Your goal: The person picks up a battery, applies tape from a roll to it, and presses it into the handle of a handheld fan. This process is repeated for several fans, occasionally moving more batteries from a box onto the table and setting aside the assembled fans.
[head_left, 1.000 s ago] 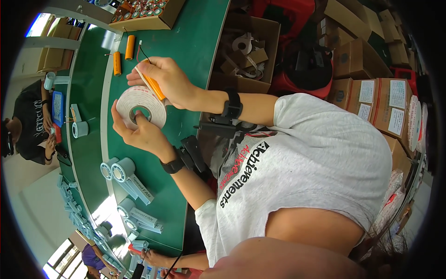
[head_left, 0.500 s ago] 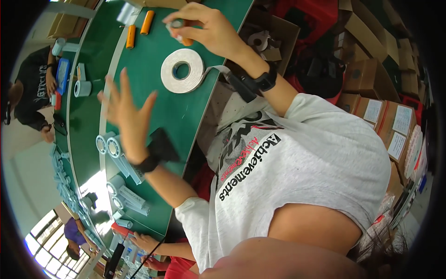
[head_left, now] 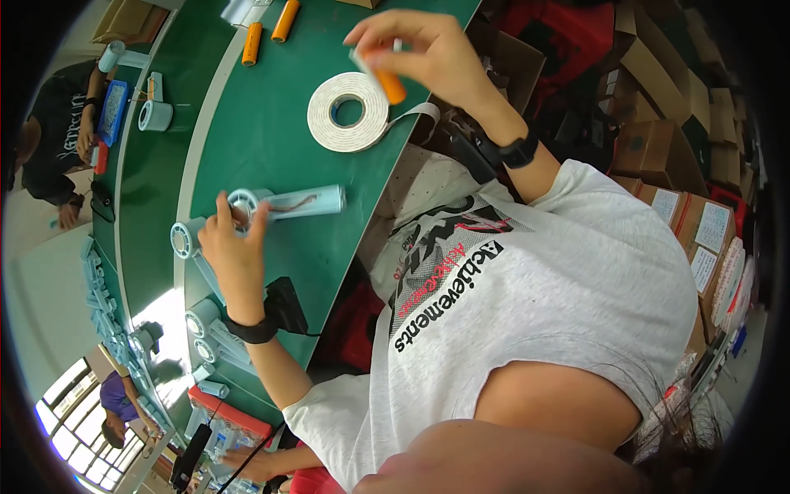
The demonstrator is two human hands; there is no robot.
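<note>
My left hand [head_left: 233, 267] is closed around the round head of a light blue handheld fan [head_left: 309, 202]. The fan's handle points right over the green table, and a dark reddish wire runs along it. Up at the top, my right hand [head_left: 432, 53] pinches an orange battery cell [head_left: 390, 86]; a small white piece shows by the fingertips. Just below that hand a roll of white tape [head_left: 349, 113] lies flat, its loose end trailing right over the table edge. Two more orange battery cells [head_left: 252, 44] rest at the table's far side.
Other light blue fans [head_left: 202, 317] lie beside my left forearm, near a black device [head_left: 288, 306]. A red-rimmed bin [head_left: 239, 412] is at the bottom. Co-workers sit across and beside the table. Cardboard boxes [head_left: 658, 136] are stacked at right.
My left hand, spread and empty before, has taken hold of a fan, which now lies across the table. My right hand has shifted right and slightly down with the battery cell.
</note>
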